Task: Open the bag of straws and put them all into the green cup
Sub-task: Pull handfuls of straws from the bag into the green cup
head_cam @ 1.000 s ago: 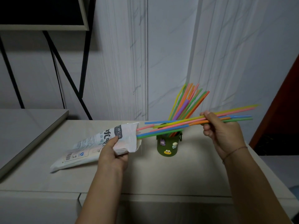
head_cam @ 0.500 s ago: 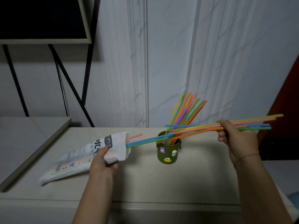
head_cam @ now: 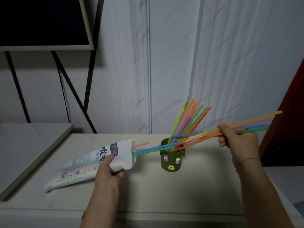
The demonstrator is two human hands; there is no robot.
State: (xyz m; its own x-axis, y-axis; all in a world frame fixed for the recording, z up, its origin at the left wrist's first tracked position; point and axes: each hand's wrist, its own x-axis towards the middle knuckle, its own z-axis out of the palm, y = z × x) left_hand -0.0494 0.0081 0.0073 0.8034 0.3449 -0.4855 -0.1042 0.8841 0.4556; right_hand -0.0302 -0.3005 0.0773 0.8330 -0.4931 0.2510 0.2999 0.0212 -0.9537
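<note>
In the head view, the white printed plastic bag (head_cam: 85,163) is seen lying across the lower left of the frame on the pale beige tabletop (head_cam: 189,191), its open mouth raised and turned toward the centre. The left hand (head_cam: 107,172) is closed around the bag just behind that mouth, thumb on top and fingers curled beneath.

At centre right the right hand (head_cam: 236,140) is clamped on a fan of long thin coloured plastic straws (head_cam: 205,134). The long axis of this bundle runs nearly level, rising slightly from centre left to upper right. Most of its near ends hang free above the small dark green cup with cartoon charms (head_cam: 171,159), but the blue and green straws (head_cam: 148,150) are still reaching into the bag's mouth. A short pink straw tip (head_cam: 139,144) also pokes out of the mouth, not held by either hand.

The cup stands upright between the two hands, nearer the right one, and is already holding an upright spray of straws (head_cam: 189,119) leaning toward the upper right.

The next move is judged to turn on this: the held bundle lies crosswise above the cup, so its left ends must be drawn clear of the bag and tipped down into the rim directly below.
</note>
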